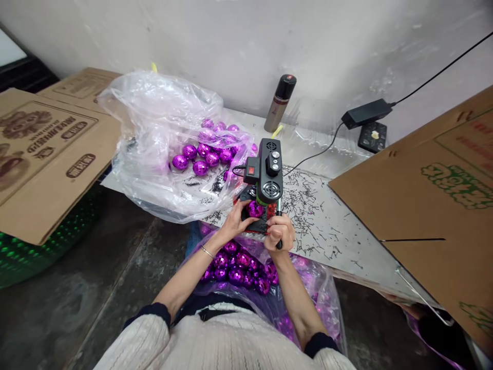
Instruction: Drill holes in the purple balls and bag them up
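Observation:
A purple mirrored ball [255,208] sits under the head of a small black bench machine [269,169] with a red switch. My left hand [235,222] grips that ball from the left, thumb and fingers around its side. My right hand [280,232] is wrapped round the machine's black-gripped lever [279,244], just right of the ball. More purple balls [200,168] lie on the table inside an open clear plastic bag [146,139]. Below my hands, a second bag on my lap holds many purple balls [235,275].
Small black pins [308,205] are scattered over the white table [346,246]. A spray can [280,103] and a power adapter [366,113] with its cable stand near the wall. Cardboard boxes flank the table, one at left [57,149], one at right [431,205].

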